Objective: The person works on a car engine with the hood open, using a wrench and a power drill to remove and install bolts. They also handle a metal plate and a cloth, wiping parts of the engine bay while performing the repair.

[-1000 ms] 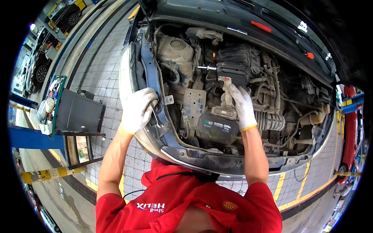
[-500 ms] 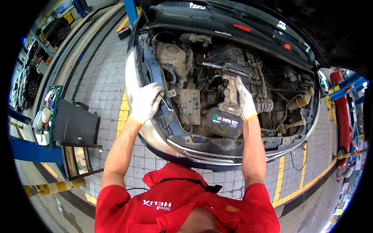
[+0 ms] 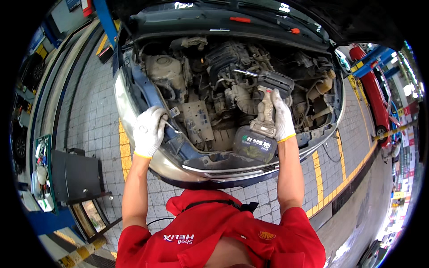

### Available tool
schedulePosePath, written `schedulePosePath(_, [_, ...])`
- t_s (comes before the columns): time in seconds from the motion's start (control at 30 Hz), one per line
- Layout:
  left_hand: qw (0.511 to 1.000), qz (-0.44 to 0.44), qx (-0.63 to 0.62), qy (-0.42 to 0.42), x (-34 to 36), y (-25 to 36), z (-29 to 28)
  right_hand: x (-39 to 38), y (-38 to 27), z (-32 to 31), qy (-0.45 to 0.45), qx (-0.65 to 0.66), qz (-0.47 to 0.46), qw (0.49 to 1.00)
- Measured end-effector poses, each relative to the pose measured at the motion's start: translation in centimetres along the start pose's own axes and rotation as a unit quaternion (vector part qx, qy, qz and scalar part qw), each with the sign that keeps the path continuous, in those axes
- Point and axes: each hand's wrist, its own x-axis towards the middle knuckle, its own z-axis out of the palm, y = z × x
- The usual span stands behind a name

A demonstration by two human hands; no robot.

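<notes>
My right hand [image 3: 282, 117], in a white glove, is closed round the handle of a cordless impact wrench [image 3: 267, 109]. The wrench lies on its side above the engine bay. Its long metal socket [image 3: 245, 72] points left, and its bulky battery [image 3: 254, 144] hangs toward me over the front panel. My gloved left hand [image 3: 150, 127] is closed on a thin metal rod [image 3: 173, 127] at the left front corner of the bay, beside the headlight [image 3: 126, 100]. The rod's kind cannot be made out, and its inner end is hidden in the fingers.
The hood [image 3: 357, 22] stands raised over the engine [image 3: 228, 56]. A red-handled tool [image 3: 240, 19] and a metal piece [image 3: 219, 30] lie below the windscreen. A grey tool cabinet [image 3: 78, 176] stands at left; a red car [image 3: 374, 96] is at far right.
My view has swung, so the car sits further left in the picture. Against the engine bay, the impact wrench has moved right. Both hands keep their holds.
</notes>
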Motion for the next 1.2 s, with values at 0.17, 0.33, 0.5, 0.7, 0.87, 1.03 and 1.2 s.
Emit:
schedulePosePath(0.17, [0.999,-0.004,-0.033,-0.004,0.1,-0.9,0.6,-0.1,-3.4,-2.7,0.053,0.132,-0.061,0.988])
schedulePosePath(0.33, [0.998,-0.005,-0.064,-0.023,0.6,-1.5,0.7,-4.2,-1.7,-5.7,-0.009,0.181,-0.08,0.98])
schedulePosePath(0.5, [0.995,-0.065,-0.08,-0.011,0.2,-0.2,1.1,-11.1,1.3,-9.3,0.038,0.24,-0.064,0.968])
schedulePosePath(0.7, [0.985,-0.028,-0.148,-0.086,0.2,14.5,3.7,-19.6,1.0,-18.2,0.094,0.165,-0.12,0.974])
schedulePosePath(0.87, [0.887,-0.065,-0.361,-0.279,0.5,33.9,11.4,-26.6,-0.1,-29.5,0.134,0.052,-0.187,0.972])
schedulePosePath(1.03, [0.747,-0.165,-0.438,-0.472,0.2,51.0,18.8,-33.7,-2.3,-39.6,0.186,0.085,-0.243,0.948])
schedulePosePath(1.2, [0.656,-0.117,-0.489,-0.563,-0.6,65.1,24.8,-38.4,-2.5,-51.0,0.257,0.023,-0.212,0.943])
